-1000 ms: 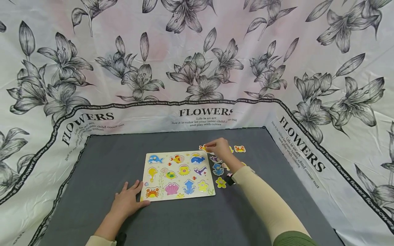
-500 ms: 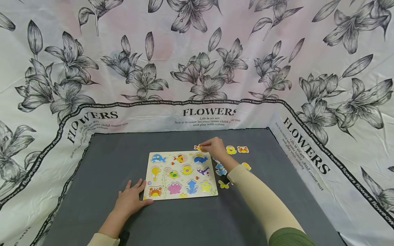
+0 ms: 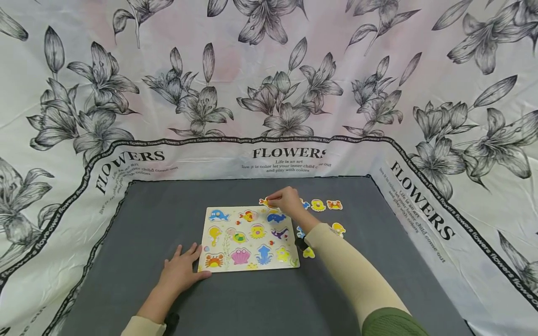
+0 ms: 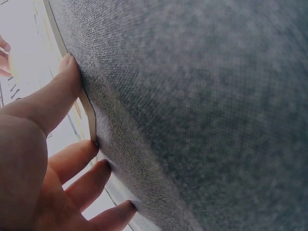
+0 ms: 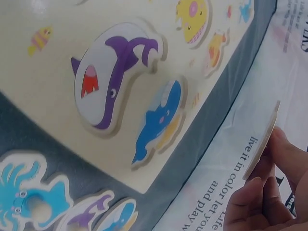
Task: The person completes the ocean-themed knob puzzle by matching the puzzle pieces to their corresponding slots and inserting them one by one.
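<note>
My right hand pinches a thin fish-shaped puzzle piece, orange-yellow with a white rim, over the far edge of a cream sea-animal puzzle board. In the right wrist view this piece is edge-on between thumb and fingers, its picture turned away. My left hand touches the board's near left corner. Its thumb lies along the near edge, and its spread fingers are at the left side. The board bears pictures of a crab, a pink shell, a blue squid and several other animals.
Loose pieces lie right of the board: a crab, a yellow piece, another yellow one and a star. My forearm hides others. A blue squid piece has a knob. Flower-printed cloth surrounds the grey tabletop.
My right hand has moved left with the fish piece, along the board's far edge, uncovering loose pieces behind it. The whole view shifts slightly right. My left hand stays at the board's corner.
</note>
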The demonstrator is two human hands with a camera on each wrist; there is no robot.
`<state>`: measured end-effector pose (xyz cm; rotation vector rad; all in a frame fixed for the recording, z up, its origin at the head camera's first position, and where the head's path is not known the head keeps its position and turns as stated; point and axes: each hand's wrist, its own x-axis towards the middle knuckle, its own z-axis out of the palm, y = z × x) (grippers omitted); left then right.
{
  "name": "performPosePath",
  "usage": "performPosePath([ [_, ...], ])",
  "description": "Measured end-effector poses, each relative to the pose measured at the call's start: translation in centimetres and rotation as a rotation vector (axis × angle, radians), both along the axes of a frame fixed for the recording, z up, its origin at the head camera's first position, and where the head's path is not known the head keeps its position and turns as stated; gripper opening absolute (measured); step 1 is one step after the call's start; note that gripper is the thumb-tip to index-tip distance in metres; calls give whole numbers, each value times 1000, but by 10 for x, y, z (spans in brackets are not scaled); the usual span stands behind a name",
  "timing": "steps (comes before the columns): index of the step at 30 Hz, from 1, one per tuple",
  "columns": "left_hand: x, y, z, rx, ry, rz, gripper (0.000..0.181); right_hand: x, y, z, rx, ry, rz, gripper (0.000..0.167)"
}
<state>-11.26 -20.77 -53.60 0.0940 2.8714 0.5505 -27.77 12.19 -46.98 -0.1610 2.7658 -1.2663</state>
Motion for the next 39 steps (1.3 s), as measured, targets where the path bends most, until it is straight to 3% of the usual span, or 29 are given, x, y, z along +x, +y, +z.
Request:
performPosePath([
  [18, -1, 2, 3, 13, 6, 6, 98, -7, -20, -9, -17, -32, 37, 11],
  [39, -2, 3, 1, 40, 12, 20, 98, -2, -39, -15, 33, -51, 69, 11],
])
